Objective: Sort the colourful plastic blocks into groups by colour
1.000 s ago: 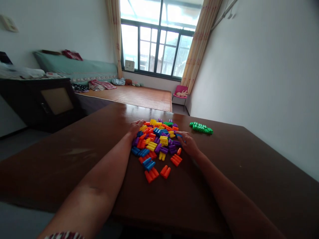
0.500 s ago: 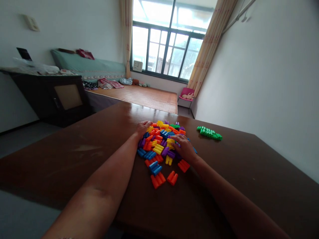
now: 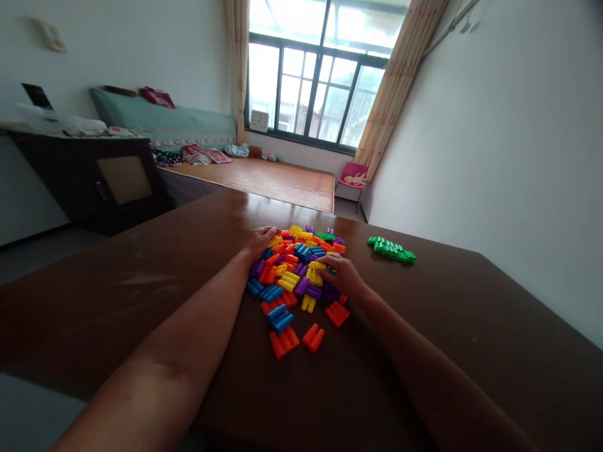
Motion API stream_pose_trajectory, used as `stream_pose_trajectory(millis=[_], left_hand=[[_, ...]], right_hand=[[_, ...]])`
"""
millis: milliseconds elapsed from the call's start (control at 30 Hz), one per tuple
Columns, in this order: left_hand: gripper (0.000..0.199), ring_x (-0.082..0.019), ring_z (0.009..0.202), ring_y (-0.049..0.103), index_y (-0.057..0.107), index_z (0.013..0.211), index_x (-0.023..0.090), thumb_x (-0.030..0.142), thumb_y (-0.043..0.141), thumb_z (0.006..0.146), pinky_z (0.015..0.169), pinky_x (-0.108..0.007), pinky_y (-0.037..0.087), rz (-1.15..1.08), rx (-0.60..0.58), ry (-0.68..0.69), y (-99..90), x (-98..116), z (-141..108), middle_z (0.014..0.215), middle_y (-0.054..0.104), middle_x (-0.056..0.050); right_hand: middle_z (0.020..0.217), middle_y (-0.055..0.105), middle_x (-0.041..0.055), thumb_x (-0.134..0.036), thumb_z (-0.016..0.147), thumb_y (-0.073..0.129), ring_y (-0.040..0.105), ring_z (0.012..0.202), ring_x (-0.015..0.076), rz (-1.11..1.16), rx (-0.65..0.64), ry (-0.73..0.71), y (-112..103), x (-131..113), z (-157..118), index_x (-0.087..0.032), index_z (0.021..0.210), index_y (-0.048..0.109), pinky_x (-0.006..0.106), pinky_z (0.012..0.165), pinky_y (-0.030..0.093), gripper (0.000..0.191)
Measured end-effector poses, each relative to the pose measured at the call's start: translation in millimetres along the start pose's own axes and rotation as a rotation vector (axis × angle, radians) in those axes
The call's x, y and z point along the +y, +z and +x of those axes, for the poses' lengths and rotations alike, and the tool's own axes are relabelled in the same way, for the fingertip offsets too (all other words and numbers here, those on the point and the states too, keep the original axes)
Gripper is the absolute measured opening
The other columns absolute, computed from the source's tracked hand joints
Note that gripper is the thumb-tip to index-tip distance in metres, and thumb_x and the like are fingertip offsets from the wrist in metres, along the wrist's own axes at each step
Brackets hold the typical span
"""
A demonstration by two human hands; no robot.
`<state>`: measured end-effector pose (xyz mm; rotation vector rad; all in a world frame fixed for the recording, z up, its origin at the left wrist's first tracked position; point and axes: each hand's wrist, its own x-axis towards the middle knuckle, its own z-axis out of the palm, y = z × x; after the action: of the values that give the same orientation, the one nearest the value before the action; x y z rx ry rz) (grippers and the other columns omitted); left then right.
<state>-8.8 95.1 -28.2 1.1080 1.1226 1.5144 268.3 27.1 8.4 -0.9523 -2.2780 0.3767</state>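
Note:
A loose pile of orange, blue, yellow, purple and green plastic blocks (image 3: 288, 280) lies on the brown table (image 3: 188, 251). At the pile's far left edge rests my left hand (image 3: 264, 240), its fingertips close together against the blocks; whether they hold one is too small to tell. My right hand (image 3: 343, 275) reaches over the right side of the pile, fingers curled at a yellow block (image 3: 317, 265). Two orange blocks, one (image 3: 337, 313) below my right hand and one (image 3: 313, 338) nearer the front, lie apart from the heap.
Joined green blocks (image 3: 392, 249) lie on the table to the right of the pile. Beyond the table are a bed platform (image 3: 282, 182) with cloths, a dark cabinet (image 3: 85, 182) at the left, and a pink chair (image 3: 352, 172) holding a plush toy.
The view has shifted slightly, so the pile appears further left. My right hand's fingers have moved onto a yellow block. My left hand stays at the pile's edge.

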Motion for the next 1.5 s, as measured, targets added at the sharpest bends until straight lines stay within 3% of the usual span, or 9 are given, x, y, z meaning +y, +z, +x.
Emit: stream_pose_trajectory(millis=[100,267,367,533,767,933,1067,1333,1500], left_hand=[[0.042,-0.018,0.070,0.066,0.072,0.086,0.013,0.047,0.073,0.062,0.063,-0.027,0.051,0.008,0.002,-0.006,0.2,0,0,0.078,0.073,-0.006],[0.043,-0.018,0.069,0.066,0.072,0.085,0.013,0.049,0.073,0.062,0.062,-0.027,0.051,0.049,-0.005,-0.013,1.6,2,0,0.079,0.073,-0.007],[0.046,-0.018,0.067,0.065,0.072,0.085,0.012,0.051,0.073,0.061,0.061,-0.027,0.051,0.079,0.006,-0.013,2.7,4,-2,0.077,0.073,-0.007],[0.050,-0.017,0.065,0.064,0.072,0.086,0.013,0.054,0.074,0.059,0.059,-0.026,0.049,0.130,-0.004,-0.010,2.3,8,-4,0.076,0.073,-0.006],[0.050,-0.017,0.063,0.063,0.073,0.088,0.013,0.054,0.074,0.058,0.055,-0.024,0.048,0.120,-0.005,0.002,-1.0,4,-1,0.076,0.073,-0.006],[0.047,-0.016,0.064,0.063,0.073,0.086,0.013,0.051,0.074,0.059,0.057,-0.023,0.048,0.106,-0.007,0.001,-0.4,6,-2,0.077,0.073,-0.005],[0.047,-0.016,0.064,0.063,0.073,0.085,0.012,0.051,0.074,0.058,0.057,-0.024,0.048,0.108,-0.003,0.009,0.0,7,-3,0.075,0.072,-0.004],[0.046,-0.017,0.065,0.063,0.073,0.085,0.013,0.051,0.074,0.060,0.057,-0.024,0.047,0.098,-0.027,0.026,-2.2,1,1,0.072,0.071,-0.003],[0.047,-0.016,0.064,0.063,0.073,0.086,0.013,0.052,0.074,0.060,0.055,-0.023,0.046,0.124,-0.030,0.028,-3.3,0,2,0.074,0.072,-0.004]], right_hand=[[0.106,0.068,0.0077,-0.042,0.086,0.055,0.060,0.099,0.0220,0.065,0.140,0.083,-20,26,2,-0.021,0.106,0.069,0.036,0.089,0.047,0.033],[0.092,0.071,0.0093,-0.051,0.083,0.053,0.066,0.082,0.0221,-0.110,0.403,0.542,-71,111,-29,-0.015,0.115,0.062,0.036,0.076,0.051,0.049],[0.084,0.072,0.0095,-0.054,0.082,0.054,0.067,0.081,0.0241,-0.330,0.308,0.717,-83,140,-53,-0.017,0.102,0.066,0.035,0.075,0.049,0.043],[0.088,0.071,0.0112,-0.063,0.081,0.051,0.067,0.087,0.0252,-0.441,0.238,0.849,-88,146,-62,-0.018,0.097,0.068,0.034,0.075,0.049,0.051],[0.101,0.071,0.0051,-0.036,0.077,0.066,0.067,0.084,0.0171,-0.232,0.222,0.638,-80,152,-63,-0.021,0.111,0.065,0.029,0.081,0.050,0.037],[0.103,0.069,0.0099,-0.038,0.077,0.066,0.066,0.080,0.0181,-0.269,0.279,0.568,-67,148,-55,-0.017,0.109,0.066,0.032,0.080,0.052,0.039],[0.110,0.066,0.0139,-0.039,0.082,0.059,0.063,0.080,0.0197,-0.266,0.341,0.407,-59,123,-37,-0.014,0.110,0.066,0.035,0.078,0.052,0.038],[0.125,0.061,0.0086,-0.024,0.087,0.053,0.050,0.114,0.0243,-0.383,0.023,0.089,-10,52,-5,-0.025,0.130,0.055,0.040,0.095,0.043,0.043],[0.109,0.059,0.0074,-0.020,0.082,0.058,0.057,0.097,0.0192,-0.331,0.052,0.071,-17,48,-6,-0.023,0.117,0.064,0.031,0.086,0.047,0.035]])
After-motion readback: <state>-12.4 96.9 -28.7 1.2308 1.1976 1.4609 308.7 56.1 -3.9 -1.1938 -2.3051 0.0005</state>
